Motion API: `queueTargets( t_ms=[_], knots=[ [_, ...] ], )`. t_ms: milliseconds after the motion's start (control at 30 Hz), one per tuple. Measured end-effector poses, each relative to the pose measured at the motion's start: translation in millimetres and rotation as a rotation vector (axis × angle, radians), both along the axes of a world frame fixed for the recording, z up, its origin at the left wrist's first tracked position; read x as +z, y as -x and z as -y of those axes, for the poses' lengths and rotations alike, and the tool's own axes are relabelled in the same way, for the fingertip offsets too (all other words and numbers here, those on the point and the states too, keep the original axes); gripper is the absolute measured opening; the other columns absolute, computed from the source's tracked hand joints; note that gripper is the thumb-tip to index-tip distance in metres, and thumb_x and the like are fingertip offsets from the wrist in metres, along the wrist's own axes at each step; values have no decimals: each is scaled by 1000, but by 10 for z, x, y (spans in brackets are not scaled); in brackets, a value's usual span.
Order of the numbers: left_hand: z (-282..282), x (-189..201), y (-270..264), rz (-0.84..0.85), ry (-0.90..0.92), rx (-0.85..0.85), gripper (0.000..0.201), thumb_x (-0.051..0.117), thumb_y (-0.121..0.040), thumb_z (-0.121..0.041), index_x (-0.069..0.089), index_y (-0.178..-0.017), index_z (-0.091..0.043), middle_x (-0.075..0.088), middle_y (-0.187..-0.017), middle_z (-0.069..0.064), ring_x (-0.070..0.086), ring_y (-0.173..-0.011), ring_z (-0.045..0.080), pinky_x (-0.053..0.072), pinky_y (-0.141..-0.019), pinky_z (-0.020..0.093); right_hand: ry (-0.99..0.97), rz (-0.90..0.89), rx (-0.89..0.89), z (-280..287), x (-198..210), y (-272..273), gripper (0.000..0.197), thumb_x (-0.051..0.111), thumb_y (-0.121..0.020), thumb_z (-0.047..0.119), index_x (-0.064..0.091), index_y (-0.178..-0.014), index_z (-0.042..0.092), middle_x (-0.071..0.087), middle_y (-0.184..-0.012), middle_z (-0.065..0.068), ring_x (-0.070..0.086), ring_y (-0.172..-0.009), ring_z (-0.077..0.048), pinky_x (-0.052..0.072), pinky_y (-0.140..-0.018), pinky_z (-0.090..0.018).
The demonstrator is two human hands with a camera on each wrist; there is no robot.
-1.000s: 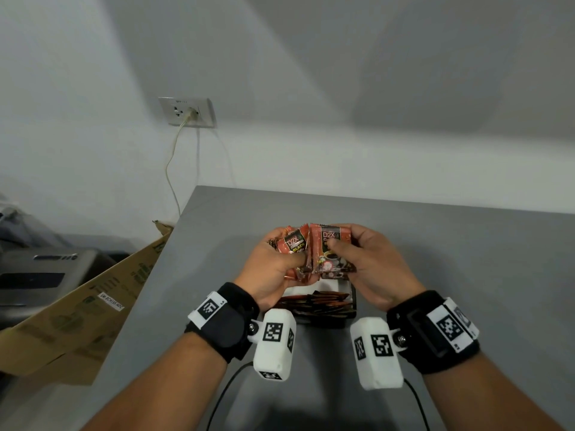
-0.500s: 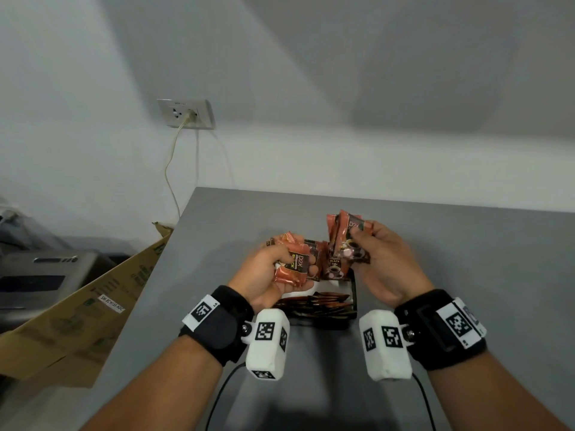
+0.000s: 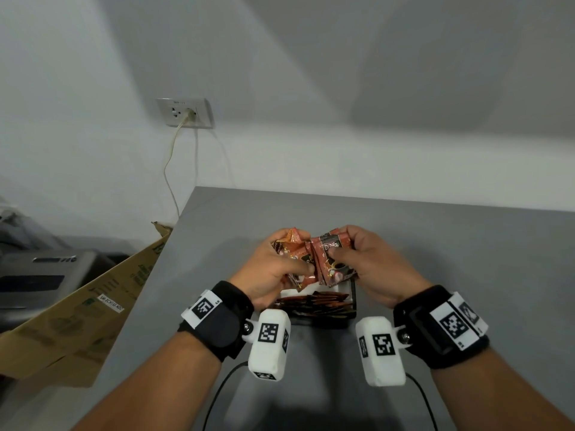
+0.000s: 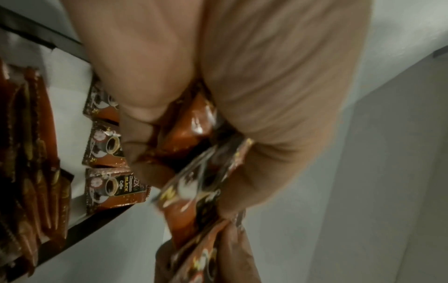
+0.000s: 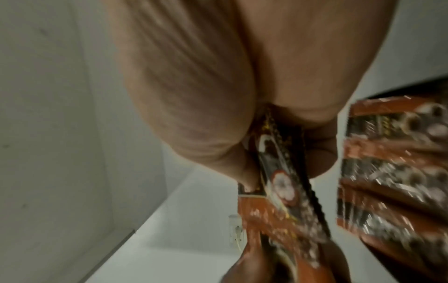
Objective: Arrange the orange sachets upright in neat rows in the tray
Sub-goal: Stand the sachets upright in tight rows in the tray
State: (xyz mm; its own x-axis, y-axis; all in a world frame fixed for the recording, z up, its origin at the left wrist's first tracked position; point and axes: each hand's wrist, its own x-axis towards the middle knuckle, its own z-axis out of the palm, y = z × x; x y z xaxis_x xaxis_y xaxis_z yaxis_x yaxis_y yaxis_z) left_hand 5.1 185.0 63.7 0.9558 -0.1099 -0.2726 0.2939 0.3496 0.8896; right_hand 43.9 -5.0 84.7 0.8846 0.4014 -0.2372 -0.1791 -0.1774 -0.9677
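orange sachets being held above the tray

one bunch is being clasped by the left hand, another is being pinched by the right hand; more are standing in the tray below.

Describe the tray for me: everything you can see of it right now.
The tray is a small, shallow box with thin black walls and a white floor, on the grey table just below both hands. A packed row of orange sachets stands on edge along its near side. In the left wrist view three more sachets lie face up on the floor. Its far part is hidden behind the held sachets. Neither hand visibly touches it.
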Motion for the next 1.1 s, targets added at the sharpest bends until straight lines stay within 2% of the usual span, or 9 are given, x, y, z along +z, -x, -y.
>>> queueTargets(
  t_ms=[67,167,267,400,467,600,733,933,1100],
  knots=[
    [-38,31,-6,-23,-2,-37,47,65,-69,11,64,-112,-8,70,-101,17,69,-79,30,55,-58,35,83,47,62,24,111,-36,13,57,-98,4,64,-106,10,72,-92,-5,67,-76,-14,53,-64,-25],
    [-25,74,-4,-22,-58,9,46,61,-74,20,64,-108,-10,68,-88,15,63,-64,25,45,-47,28,25,103,-15,28,168,-88,14,57,-99,6,65,-108,13,75,-100,-4,70,-85,-18,56,-71,-32],
    [20,59,-25,-16,-44,139,49,61,-76,25,59,-113,-7,68,-91,18,67,-69,27,51,-50,31,-224,-41,-190,-25,128,-49,16,54,-100,5,65,-111,7,76,-98,-7,72,-84,-19,58,-67,-32],
    [90,28,-35,8,8,190,50,59,-77,25,54,-121,1,67,-96,20,67,-72,28,53,-52,32,-187,-67,-197,-177,-32,99,19,53,-100,5,66,-114,7,75,-104,-14,70,-91,-25,58,-84,-42],
    [112,48,-20,5,68,179,47,55,-81,24,56,-120,-2,68,-97,18,69,-75,27,56,-56,35,-199,-89,-224,-232,-79,126,18,52,-101,5,67,-112,5,75,-103,-16,69,-90,-25,57,-86,-43],
    [40,20,4,-88,307,170,39,41,-87,7,57,-119,-7,65,-105,20,70,-86,35,59,-66,46,-292,-156,-327,-179,-41,74,16,50,-102,8,64,-111,4,74,-95,-15,69,-80,-26,57,-70,-40],
    [-8,-10,-25,-84,314,211,38,48,-90,10,58,-121,-9,65,-120,24,68,-101,43,57,-84,56,-458,-223,-346,-41,40,42,17,51,-102,9,65,-108,3,74,-97,-18,69,-87,-29,56,-86,-47],
    [114,18,-60,27,258,286,47,51,-86,22,52,-119,-12,61,-106,18,66,-90,30,59,-64,38,-280,-132,-223,-195,-74,183,20,51,-101,6,64,-116,3,71,-112,-23,68,-102,-35,51,-98,-50],
    [70,38,-27,14,106,179,49,53,-80,23,56,-116,-10,63,-100,17,66,-80,28,56,-57,36,-1,56,-144,-113,-48,68,12,57,-99,14,66,-107,17,75,-99,-7,71,-83,-20,57,-79,-42]
  ],
)
